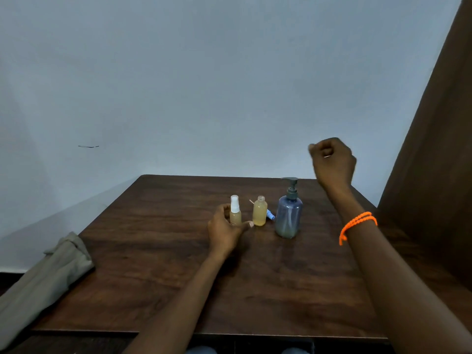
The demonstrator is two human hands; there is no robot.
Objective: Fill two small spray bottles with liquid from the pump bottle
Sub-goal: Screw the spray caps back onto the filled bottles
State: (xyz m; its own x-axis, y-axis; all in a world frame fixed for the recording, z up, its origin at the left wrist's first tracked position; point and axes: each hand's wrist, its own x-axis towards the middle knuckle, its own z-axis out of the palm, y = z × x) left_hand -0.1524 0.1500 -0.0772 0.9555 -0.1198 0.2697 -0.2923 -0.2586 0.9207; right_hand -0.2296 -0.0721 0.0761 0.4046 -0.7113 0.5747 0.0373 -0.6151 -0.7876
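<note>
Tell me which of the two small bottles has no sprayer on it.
The small bottle next to the pump bottle: its threaded neck is open. The other small bottle, at the left hand, carries a white sprayer.

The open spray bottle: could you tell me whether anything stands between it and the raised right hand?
The pump bottle stands between the open spray bottle and the right hand, which is raised above and behind it.

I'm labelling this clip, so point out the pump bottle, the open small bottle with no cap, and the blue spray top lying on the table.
pump bottle (288,218): head view, on its blue body.
open small bottle (259,213): head view, on its yellowish body.
blue spray top (270,215): head view, on its visible blue part.
</note>
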